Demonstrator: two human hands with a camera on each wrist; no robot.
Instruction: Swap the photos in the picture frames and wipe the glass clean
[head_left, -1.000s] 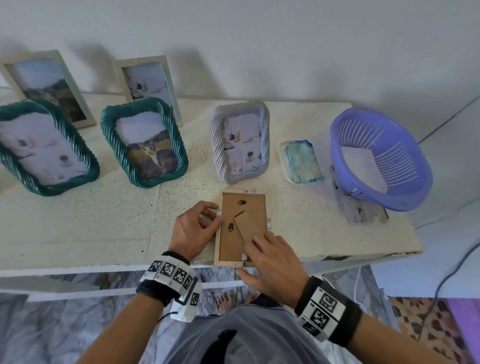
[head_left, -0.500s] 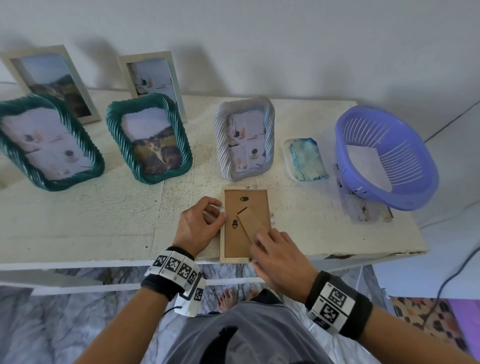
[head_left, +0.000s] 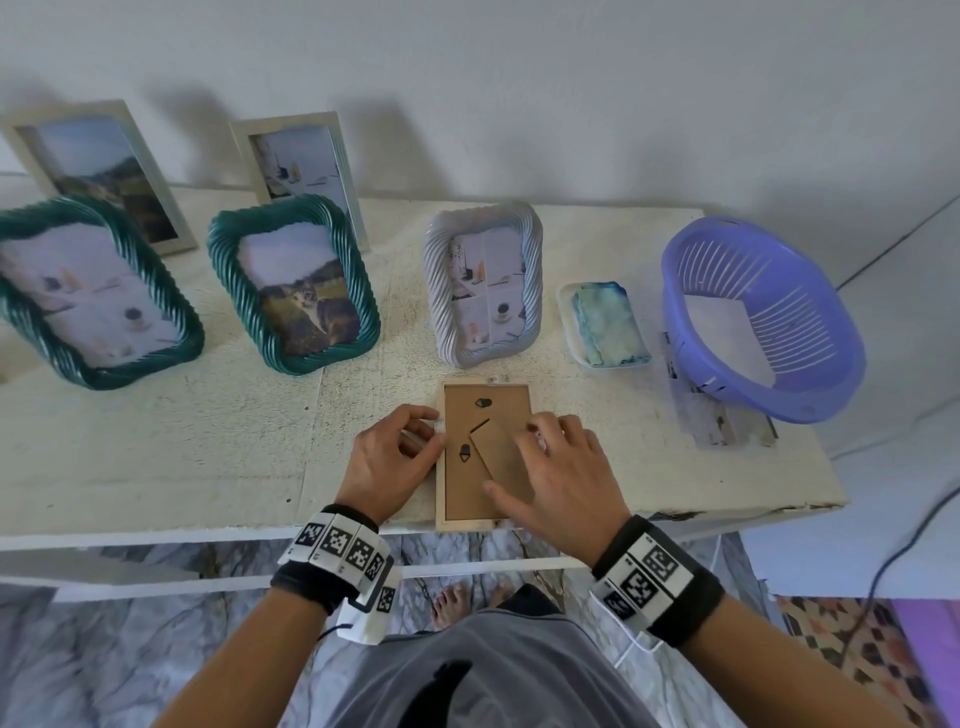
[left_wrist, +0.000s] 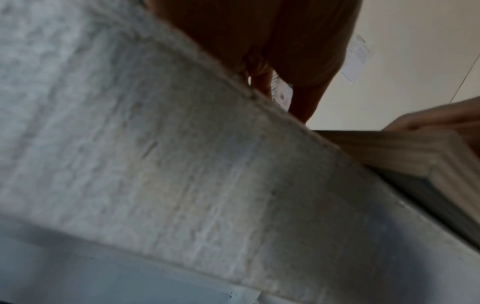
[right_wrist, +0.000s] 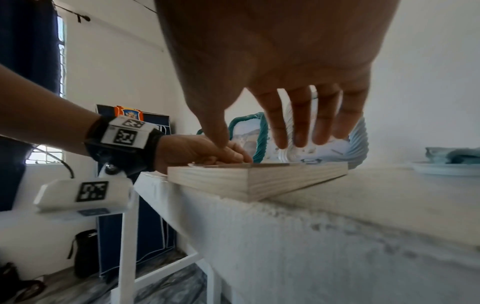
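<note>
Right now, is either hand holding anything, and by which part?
Neither lifts anything. The left hand pinches at the wooden frame's left edge; the right hand rests open on its back.

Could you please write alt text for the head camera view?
Both hands, left hand and right hand, work on a face-down wooden picture frame at the table's front edge; five frames stand behind, beside a purple basket.

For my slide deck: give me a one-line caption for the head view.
Both hands, left and right, work at a face-down wooden frame on the table.
</note>
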